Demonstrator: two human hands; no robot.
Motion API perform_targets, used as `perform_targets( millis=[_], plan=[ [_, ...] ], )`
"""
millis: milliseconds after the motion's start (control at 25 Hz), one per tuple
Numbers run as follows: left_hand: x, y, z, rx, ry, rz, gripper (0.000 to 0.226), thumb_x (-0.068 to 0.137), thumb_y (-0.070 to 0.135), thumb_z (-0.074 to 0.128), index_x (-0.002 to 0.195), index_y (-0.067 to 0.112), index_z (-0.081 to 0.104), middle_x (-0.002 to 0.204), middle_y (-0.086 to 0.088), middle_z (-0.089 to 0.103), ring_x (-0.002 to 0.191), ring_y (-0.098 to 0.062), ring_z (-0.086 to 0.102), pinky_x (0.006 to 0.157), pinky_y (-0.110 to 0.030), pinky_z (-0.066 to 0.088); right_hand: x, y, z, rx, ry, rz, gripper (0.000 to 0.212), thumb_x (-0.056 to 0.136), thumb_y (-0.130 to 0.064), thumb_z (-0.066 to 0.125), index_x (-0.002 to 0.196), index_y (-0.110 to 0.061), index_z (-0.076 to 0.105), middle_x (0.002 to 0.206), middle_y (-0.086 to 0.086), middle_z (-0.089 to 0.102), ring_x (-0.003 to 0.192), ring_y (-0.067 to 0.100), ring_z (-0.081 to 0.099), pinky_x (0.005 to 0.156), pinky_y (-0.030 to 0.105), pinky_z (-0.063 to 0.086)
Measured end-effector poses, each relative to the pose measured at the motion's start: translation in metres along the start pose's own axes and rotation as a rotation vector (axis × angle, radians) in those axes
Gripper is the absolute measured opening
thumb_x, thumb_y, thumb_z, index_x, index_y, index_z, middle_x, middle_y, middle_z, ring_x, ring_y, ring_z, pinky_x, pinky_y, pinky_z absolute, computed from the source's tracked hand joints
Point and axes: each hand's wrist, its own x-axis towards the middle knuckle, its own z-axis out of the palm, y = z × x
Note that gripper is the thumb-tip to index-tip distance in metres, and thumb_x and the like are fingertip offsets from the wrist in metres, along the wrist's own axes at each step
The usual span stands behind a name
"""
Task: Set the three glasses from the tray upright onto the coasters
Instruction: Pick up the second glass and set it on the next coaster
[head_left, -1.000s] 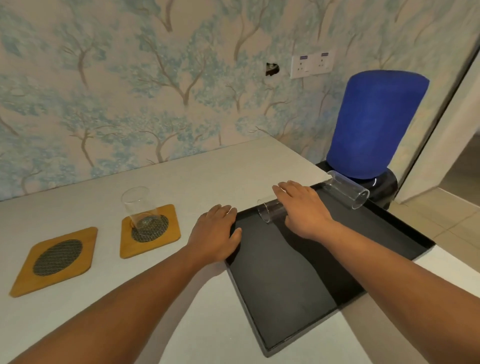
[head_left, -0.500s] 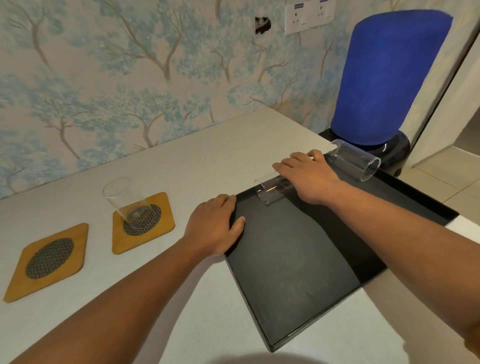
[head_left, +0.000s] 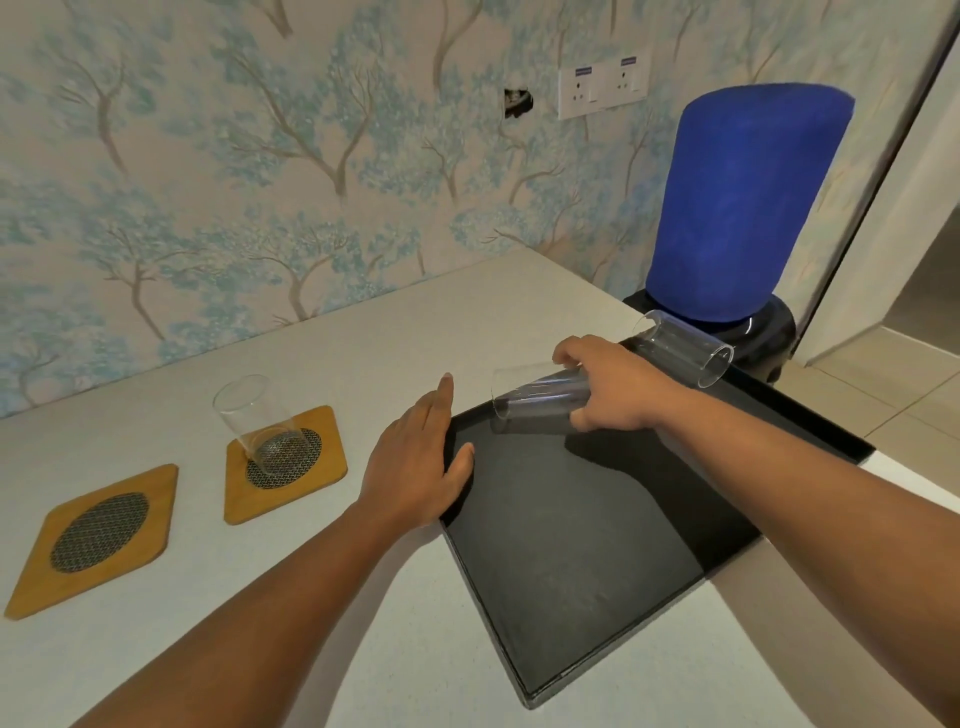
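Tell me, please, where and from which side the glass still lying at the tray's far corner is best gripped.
Take the lying glass around its mid-body from above, thumb and fingers on opposite walls. It rests on its side across the tray rim, open mouth toward the right, so the curved wall is the only free surface for a grip.

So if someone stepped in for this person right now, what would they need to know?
Right hand: holds a glass on its side, just above the tray.
Left hand: flat on the tray's edge, empty.
Done: one glass upright on the nearer coaster.
Left: stand the held glass on the free coaster; the last glass lies at the tray's far end. Only two coasters are visible.
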Motion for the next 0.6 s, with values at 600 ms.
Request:
perform_targets(
  millis=[600],
  plan=[
    [-0.136, -0.086, -0.068, 0.028, 0.028, -0.237, 0.039, 0.097, 0.037, 0.050, 0.128, 0.020, 0.067, 0.141, 0.002, 0.059, 0.124, -0.023, 0.057, 0.100, -0.038, 0.045, -0.023, -0.126, 0.024, 1.087, 0.106, 0.012, 0.065, 0.063, -0.028, 0.089, 0.121, -0.019, 0.061, 0.121, 0.015, 0.069, 0.114, 0.035, 0.067, 0.103, 0.050, 0.052]
  ],
)
